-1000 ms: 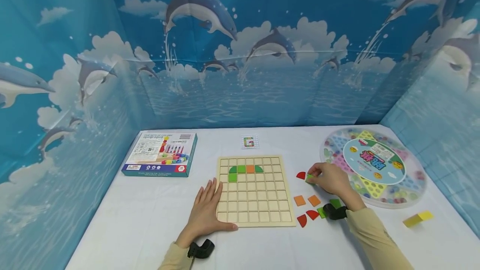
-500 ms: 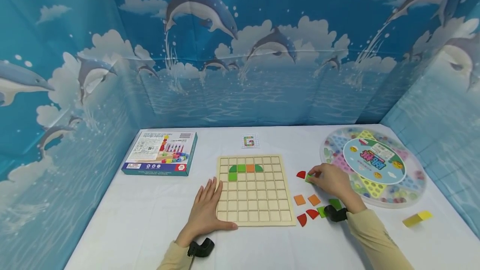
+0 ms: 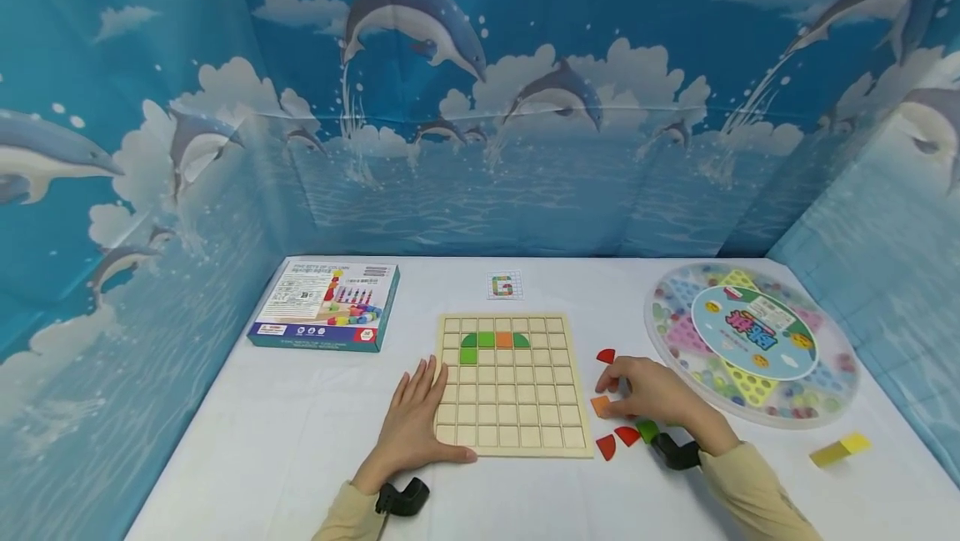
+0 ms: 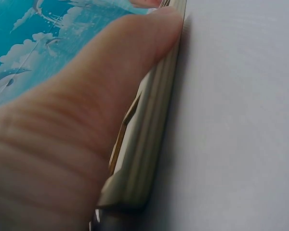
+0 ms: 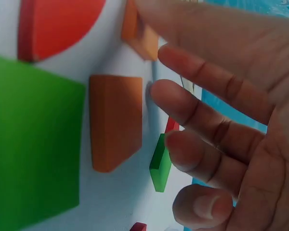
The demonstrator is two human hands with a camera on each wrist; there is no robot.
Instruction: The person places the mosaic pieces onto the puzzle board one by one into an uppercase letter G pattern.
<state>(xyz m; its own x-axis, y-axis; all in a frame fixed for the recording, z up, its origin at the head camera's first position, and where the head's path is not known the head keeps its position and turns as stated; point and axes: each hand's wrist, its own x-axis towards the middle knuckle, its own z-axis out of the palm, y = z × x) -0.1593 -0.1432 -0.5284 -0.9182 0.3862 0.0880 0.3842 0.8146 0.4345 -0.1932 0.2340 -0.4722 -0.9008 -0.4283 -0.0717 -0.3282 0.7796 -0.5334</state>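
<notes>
My left hand lies spread at the near left corner of the wooden grid board, fingers along its left side, thumb on the front edge. Several green and orange pieces sit in the board's upper cells. To the board's right, my right hand is low over loose tiles. Its thumb overlaps an orange square tile, and the index fingertip is right by that tile's edge. A second orange tile lies under the hand, hidden in the head view. Beyond the fingers a green tile lies on the table.
Red quarter-round pieces and a green tile lie near the right hand. A pattern card is behind the board. A toy box stands left, a round bead case right, with a yellow block in front.
My right hand has let go of the green tile and moved toward me to the orange tile. The left hand stays on the board. The head view has shifted slightly.
</notes>
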